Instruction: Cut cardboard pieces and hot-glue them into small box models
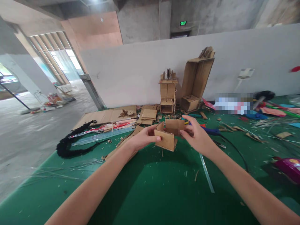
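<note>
Between my hands, above the green table (150, 193), is a small folded cardboard piece (164, 141) with several upright walls, like an open box. My left hand (150, 135) grips its left wall, thumb on the near face and fingers behind. At the right, my right hand (195, 134) pinches the rear cardboard panel (174, 127) by its edge, with the index finger raised. Whether that panel is joined to the rest I cannot tell. Just behind my right hand lies a blue-handled tool (211, 130) with a dark cord, partly hidden.
Two cardboard structures, a small one (167, 93) and a taller one (198, 81), stand against the white partition (131, 72). Flat cardboard (105, 117), black yarn (64, 147) and clear strips (103, 137) lie left. A purple object (289, 167) and scraps are at right.
</note>
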{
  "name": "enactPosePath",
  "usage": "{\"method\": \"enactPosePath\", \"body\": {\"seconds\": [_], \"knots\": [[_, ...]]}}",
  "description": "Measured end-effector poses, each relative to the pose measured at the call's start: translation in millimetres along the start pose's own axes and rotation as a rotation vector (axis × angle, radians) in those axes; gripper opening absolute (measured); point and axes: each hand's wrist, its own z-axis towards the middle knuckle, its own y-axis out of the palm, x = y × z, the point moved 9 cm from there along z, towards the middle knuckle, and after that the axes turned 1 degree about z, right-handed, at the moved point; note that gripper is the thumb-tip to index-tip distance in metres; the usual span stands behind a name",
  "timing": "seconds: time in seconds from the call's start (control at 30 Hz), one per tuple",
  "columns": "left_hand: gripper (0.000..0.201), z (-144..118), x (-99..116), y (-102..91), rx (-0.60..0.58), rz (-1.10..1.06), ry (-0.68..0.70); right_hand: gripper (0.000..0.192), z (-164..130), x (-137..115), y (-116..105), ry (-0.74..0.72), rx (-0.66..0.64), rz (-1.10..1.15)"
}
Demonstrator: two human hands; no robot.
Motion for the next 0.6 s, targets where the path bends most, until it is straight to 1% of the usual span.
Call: {"method": "enactPosePath", "body": {"seconds": [0.07, 0.1, 0.2, 0.27, 0.33, 0.43, 0.5, 0.6], "knots": [[0.067, 0.1, 1.8, 0.6, -0.004, 0.074, -0.007, 0.053, 0.5, -2.9, -11.1, -0.019, 0.077, -0.101], [0.067, 0.1, 2.3, 0.8, -0.007, 0.104, -0.009, 0.049, 0.6, -6.3, -13.8, -0.045, 0.087, -0.177], [0.067, 0.1, 0.4, 4.0, -0.044, 0.164, -0.02, 0.043, -0.8, -19.6, -10.4, -0.179, 0.051, -0.362], [0.067, 0.1, -2.8, 7.5, -0.087, 0.201, -0.029, 0.045, -2.6, -23.6, -2.8, -0.245, -0.001, -0.393], [0.067, 0.3, -5.6, 9.1, -0.116, 0.24, -0.026, 0.048, -4.4, -23.5, 4.4, -0.281, -0.045, -0.414], [0.066, 1.2, -6.1, 7.6, -0.117, 0.258, 0.002, 0.049, -6.9, -24.0, 9.6, -0.329, -0.068, -0.442], [0.065, 1.1, -5.1, 8.2, -0.119, 0.261, 0.012, 0.05, -8.2, -24.6, 13.2, -0.344, -0.091, -0.451], [0.066, -0.1, -3.4, 13.7, -0.141, 0.32, 0.016, 0.048, -9.2, -24.7, 21.3, -0.34, -0.137, -0.459]]}}
